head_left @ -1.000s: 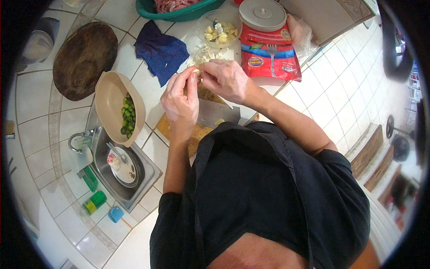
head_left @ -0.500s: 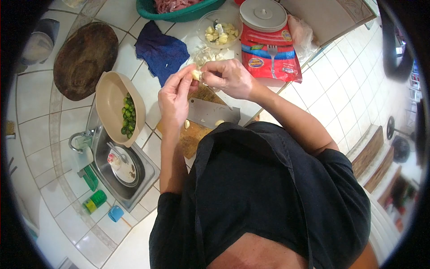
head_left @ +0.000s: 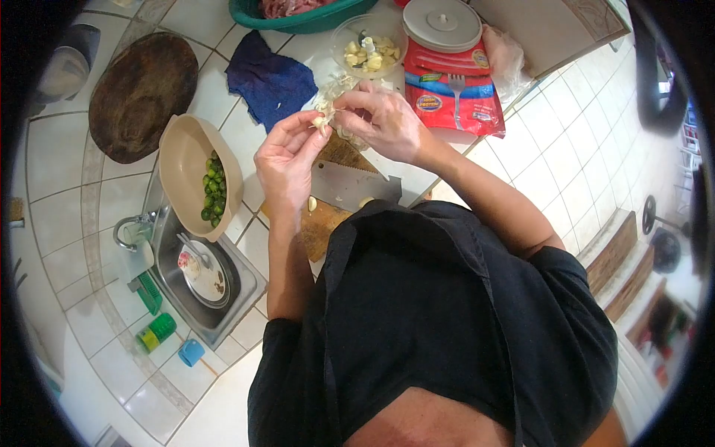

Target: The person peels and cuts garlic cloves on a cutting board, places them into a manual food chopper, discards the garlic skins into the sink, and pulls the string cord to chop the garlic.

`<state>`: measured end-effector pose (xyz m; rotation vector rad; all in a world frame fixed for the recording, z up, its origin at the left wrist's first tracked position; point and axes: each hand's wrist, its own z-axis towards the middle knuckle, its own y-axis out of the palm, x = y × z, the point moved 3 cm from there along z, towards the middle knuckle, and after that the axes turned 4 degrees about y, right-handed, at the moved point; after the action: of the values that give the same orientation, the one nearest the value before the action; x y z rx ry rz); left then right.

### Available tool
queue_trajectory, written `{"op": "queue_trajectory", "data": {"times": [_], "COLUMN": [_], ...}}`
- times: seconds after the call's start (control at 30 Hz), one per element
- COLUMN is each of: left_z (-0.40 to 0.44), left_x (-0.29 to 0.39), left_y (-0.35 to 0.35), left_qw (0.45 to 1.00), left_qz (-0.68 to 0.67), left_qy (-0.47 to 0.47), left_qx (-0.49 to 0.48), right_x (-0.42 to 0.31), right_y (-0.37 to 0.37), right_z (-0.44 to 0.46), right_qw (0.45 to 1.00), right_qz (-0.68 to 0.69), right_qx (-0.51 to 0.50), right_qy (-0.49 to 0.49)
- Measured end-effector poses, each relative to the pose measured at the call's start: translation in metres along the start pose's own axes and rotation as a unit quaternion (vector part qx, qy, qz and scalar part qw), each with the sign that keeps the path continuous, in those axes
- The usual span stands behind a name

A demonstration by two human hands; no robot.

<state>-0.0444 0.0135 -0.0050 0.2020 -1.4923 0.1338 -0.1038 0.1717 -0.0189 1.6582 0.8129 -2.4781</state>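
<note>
My left hand (head_left: pixel 287 160) pinches a garlic clove (head_left: pixel 319 123) between thumb and fingertips. My right hand (head_left: pixel 387 125) is closed on a bit of garlic skin (head_left: pixel 333 112) beside the clove. Below both hands lies a wooden cutting board (head_left: pixel 322 232) bearing a broad metal blade (head_left: pixel 354 184), its handle hidden. A loose garlic clove (head_left: pixel 312 203) rests on the board left of the blade. Papery garlic peelings (head_left: pixel 335 91) are heaped just beyond my hands. Farther back, a clear bowl (head_left: pixel 339 65) holds peeled garlic around a white central piece.
A blue cloth (head_left: pixel 268 78), a beige dish (head_left: pixel 179 160) of green vegetables and a dark wooden board (head_left: pixel 141 97) are at left. The sink (head_left: pixel 242 305) holds dishes. A red bag (head_left: pixel 454 97) lies under a white lid (head_left: pixel 442 22); a teal basin (head_left: pixel 320 20) holds raw meat.
My left hand has dropped slightly and its fingers have spread a little around the clove. My right fingers have drawn slightly away from the clove with skin between them.
</note>
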Motion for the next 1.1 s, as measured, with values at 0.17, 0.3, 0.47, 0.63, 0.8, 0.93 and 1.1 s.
{"op": "queue_trajectory", "data": {"times": [0.17, 0.3, 0.47, 0.63, 0.8, 0.93, 1.1], "left_z": [0.000, 0.001, 0.002, 0.000, 0.000, 0.001, 0.002], "left_x": [-0.001, -0.013, -0.020, -0.021, -0.025, -0.017, -0.016], "left_y": [0.000, -0.009, -0.016, -0.016, -0.020, -0.012, -0.012], "left_qw": [0.999, 0.997, 0.998, 0.998, 0.995, 0.993, 0.993], "left_qz": [0.031, 0.067, 0.053, 0.036, 0.085, 0.089, 0.091], "left_qy": [0.002, 0.012, 0.010, -0.002, 0.040, 0.041, 0.039], "left_qx": [0.037, 0.020, 0.034, 0.053, 0.040, 0.058, 0.069], "right_x": [0.001, 0.011, 0.023, 0.042, 0.031, 0.024, 0.031], "right_y": [0.002, 0.002, -0.003, 0.007, 0.009, 0.006, 0.013], "right_z": [0.002, 0.004, 0.010, 0.016, 0.017, 0.026, 0.022], "right_qw": [0.998, 0.996, 0.996, 0.988, 0.971, 0.973, 0.961], "right_qz": [-0.038, -0.074, -0.023, -0.148, -0.206, -0.223, -0.214], "right_qx": [0.044, 0.055, 0.045, 0.018, 0.042, -0.056, 0.045], "right_qy": [-0.006, -0.007, 0.071, -0.035, -0.116, -0.021, -0.172]}}
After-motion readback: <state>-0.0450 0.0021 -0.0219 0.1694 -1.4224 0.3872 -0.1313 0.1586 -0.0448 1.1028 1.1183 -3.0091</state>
